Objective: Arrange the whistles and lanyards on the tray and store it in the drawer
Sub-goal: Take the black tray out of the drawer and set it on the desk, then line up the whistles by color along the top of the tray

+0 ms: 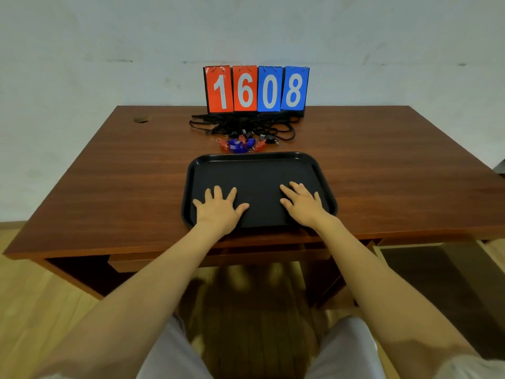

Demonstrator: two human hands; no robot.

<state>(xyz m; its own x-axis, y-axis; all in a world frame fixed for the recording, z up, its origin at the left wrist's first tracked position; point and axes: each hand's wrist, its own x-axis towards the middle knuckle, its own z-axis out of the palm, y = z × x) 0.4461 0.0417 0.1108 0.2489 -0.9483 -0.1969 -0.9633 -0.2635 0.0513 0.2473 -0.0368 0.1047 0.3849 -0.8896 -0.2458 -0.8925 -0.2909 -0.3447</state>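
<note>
A black plastic tray (257, 170) lies on the wooden desk near its front edge, with nothing on it but my hands. My left hand (218, 209) rests flat on the tray's near left part, fingers spread. My right hand (302, 205) rests flat on the near right part, fingers straight. Just behind the tray lies a small heap of red and blue whistles (240, 144). Behind them a tangle of black lanyards (243, 125) spreads across the desk. Under the desk's front edge a drawer (218, 255) sits under my forearms, slightly out.
A flip scoreboard (257, 88) reading 1608 stands at the back of the desk (109, 187) against the wall. A round cable hole (142, 119) is at the back left. A cabinet door (426, 266) hangs open under the desk's right side.
</note>
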